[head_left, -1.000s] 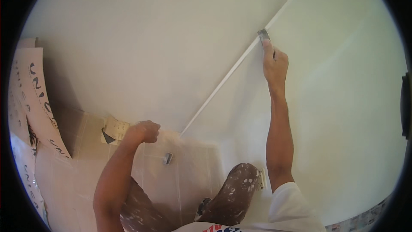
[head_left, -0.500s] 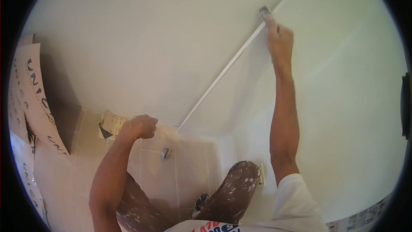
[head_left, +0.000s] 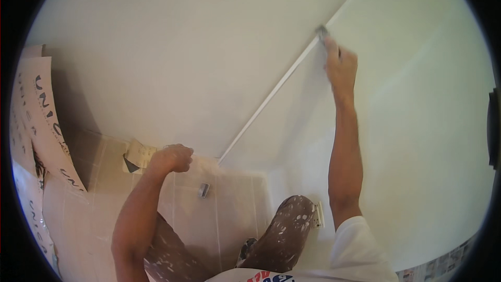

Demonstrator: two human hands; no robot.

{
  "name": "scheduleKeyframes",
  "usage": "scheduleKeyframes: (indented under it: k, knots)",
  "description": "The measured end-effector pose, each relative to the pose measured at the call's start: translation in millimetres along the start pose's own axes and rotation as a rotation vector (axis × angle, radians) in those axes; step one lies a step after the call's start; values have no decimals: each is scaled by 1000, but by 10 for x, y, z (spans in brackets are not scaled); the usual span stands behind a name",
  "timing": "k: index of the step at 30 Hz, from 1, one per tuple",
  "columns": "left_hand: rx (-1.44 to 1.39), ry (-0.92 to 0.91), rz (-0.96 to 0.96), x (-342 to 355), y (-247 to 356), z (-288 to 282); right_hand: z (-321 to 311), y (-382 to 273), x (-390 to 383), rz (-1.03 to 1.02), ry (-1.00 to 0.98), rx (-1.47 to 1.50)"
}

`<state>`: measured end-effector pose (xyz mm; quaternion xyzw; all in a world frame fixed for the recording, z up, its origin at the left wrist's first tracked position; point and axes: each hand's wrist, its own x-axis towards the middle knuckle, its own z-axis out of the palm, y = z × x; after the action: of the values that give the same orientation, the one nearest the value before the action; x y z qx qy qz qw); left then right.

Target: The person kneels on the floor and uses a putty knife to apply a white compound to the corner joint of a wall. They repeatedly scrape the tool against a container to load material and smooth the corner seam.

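My right hand (head_left: pixel 339 65) reaches up to the wall corner, fingers closed on a small grey piece of sandpaper (head_left: pixel 321 32). The sandpaper lies against the white strip (head_left: pixel 271 95) that runs along the corner between two pale walls; hand and sandpaper are slightly blurred. Lower left, my left hand (head_left: pixel 175 159) is curled into a loose fist above the floor, with nothing showing in it. Just beside it on the floor is a creased beige sheet (head_left: pixel 140 156) with a dark corner, like sandpaper. A small grey folded piece (head_left: pixel 203 190) lies on the tiles.
Large curled printed cardboard sheets (head_left: pixel 44 120) stand at the far left. Light dust covers the floor tiles (head_left: pixel 193 224) near the corner. My paint-spotted knee (head_left: pixel 289 224) is close to the right wall, beside a white wall socket (head_left: pixel 318 215). Patterned tiles (head_left: pixel 438 266) edge the lower right.
My right hand has moved the sandpaper a short way down along the white strip. My left hand stays closed in nearly the same place.
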<state>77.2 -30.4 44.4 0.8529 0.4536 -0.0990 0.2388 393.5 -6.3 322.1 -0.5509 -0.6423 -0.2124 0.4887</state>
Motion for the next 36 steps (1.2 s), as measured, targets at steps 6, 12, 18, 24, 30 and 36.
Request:
scheduleKeyframes:
  k: [6, 12, 18, 24, 30, 36]
  knots:
    - [-5, -27, 11, 40, 59, -11, 22, -63, -149, -46, 7, -45]
    - [-37, -29, -22, -24, 117, -68, -25, -188, 127, 55, -65, -65]
    - [-2, -4, -1, -22, 40, -5, 39, -10, -162, 147, -54, 42]
    - [-20, 1, 10, 20, 101, 10, 67, -12, -58, 61, -52, -23]
    - [-3, -22, -9, -23, 127, -71, 55, -208, 171, 81, -75, -104]
    - [-23, 28, -3, -54, 140, -25, 0, -55, -43, -119, -40, -187]
